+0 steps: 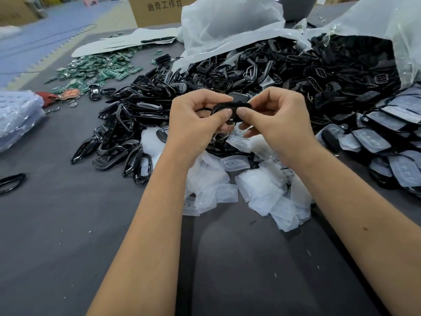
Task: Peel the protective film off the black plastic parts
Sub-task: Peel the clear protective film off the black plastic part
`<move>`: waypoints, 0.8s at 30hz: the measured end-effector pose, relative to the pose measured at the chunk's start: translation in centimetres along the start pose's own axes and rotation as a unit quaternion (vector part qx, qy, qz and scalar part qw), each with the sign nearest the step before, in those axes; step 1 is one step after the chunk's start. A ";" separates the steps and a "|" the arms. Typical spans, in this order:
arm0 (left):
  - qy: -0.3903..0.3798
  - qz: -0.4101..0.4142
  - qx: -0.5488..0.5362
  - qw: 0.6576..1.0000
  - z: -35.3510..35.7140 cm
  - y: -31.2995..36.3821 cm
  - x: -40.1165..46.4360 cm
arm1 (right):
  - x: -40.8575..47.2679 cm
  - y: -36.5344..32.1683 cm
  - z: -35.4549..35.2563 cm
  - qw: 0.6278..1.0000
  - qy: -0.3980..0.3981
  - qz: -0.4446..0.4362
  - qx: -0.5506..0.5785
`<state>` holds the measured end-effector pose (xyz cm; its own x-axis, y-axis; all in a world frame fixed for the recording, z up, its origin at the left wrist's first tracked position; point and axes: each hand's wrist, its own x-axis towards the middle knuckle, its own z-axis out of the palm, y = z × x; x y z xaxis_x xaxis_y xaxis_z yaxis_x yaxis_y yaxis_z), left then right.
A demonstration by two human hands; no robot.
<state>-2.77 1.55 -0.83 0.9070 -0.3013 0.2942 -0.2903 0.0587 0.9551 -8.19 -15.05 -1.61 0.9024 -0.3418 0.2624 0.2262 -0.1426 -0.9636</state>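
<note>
Pinching a glossy black part (230, 110) between them, the left hand (196, 122) and right hand (275, 119) hold it above peeled film scraps (255, 185), near the heap of parts (205, 76).

Small factory or assembly workshop, hand-finishing station. Wide dark table (68, 224) heaped with bulk stock: a big pile of identical black frames (127, 124), more black parts (341, 71) spilling out of clear plastic bags (227, 26), a loose heap of green circuit boards (100, 69), and a mound of peeled film (262, 190) at the front. Parts with film on (387, 156) sit stacked at the right. Clear blister trays (18, 117) at the left edge. Printed cardboard box (157, 10) behind the table, more cartons further back, probably stock storage, blurry there. Blue foam mat flooring (45, 33). No home furniture, all batch work material.
</note>
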 end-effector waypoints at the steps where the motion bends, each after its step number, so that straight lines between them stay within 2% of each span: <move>1: -0.004 -0.005 0.001 1.000 -0.2 0.0 0.0 | -0.1 -0.1 0.1 1.000 -0.003 -0.002 -0.005; 5: -0.009 -0.004 0.007 1.000 -0.6 0.0 0.0 | -0.4 -0.5 0.5 0.990 0.018 -0.063 -0.127; 9: 0.023 0.003 0.016 1.000 -0.9 -0.1 0.1 | -0.4 -1.4 0.6 0.953 0.041 -0.132 -0.269; 10: 0.043 0.006 0.023 0.999 -1.0 -0.1 0.2 | -0.5 -1.8 0.6 0.945 0.007 -0.150 -0.292; 11: 0.064 0.008 0.027 0.998 -1.1 -0.2 0.3 | -0.5 -2.2 0.6 0.940 -0.066 -0.152 -0.297; 13: 0.101 0.007 0.017 0.995 -1.3 -0.3 0.4 | -1.1 -3.0 1.1 0.919 -0.263 -0.100 -0.276; 15: 0.131 0.004 -0.004 0.991 -1.3 -0.4 0.4 | -1.7 -3.1 1.9 0.884 -0.371 -0.068 -0.276; 17: 0.165 0.009 -0.031 0.986 -0.9 -0.5 0.5 | -2.0 -2.9 2.5 0.866 -0.396 -0.072 -0.296; 21: 0.232 0.020 -0.101 0.967 1.6 -0.7 0.4 | -1.4 -2.7 1.8 0.872 -0.402 0.000 -0.281; 24: 0.231 0.025 -0.071 0.970 2.9 -1.5 -0.2 | -1.0 -2.4 1.1 0.875 -0.396 0.003 -0.278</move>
<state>-3.41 -1.29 -2.38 0.9420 0.1623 0.2936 -0.3230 0.2023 0.9245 -9.25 -13.35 0.33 0.9239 0.3756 -0.0727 0.2061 -0.6487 -0.7326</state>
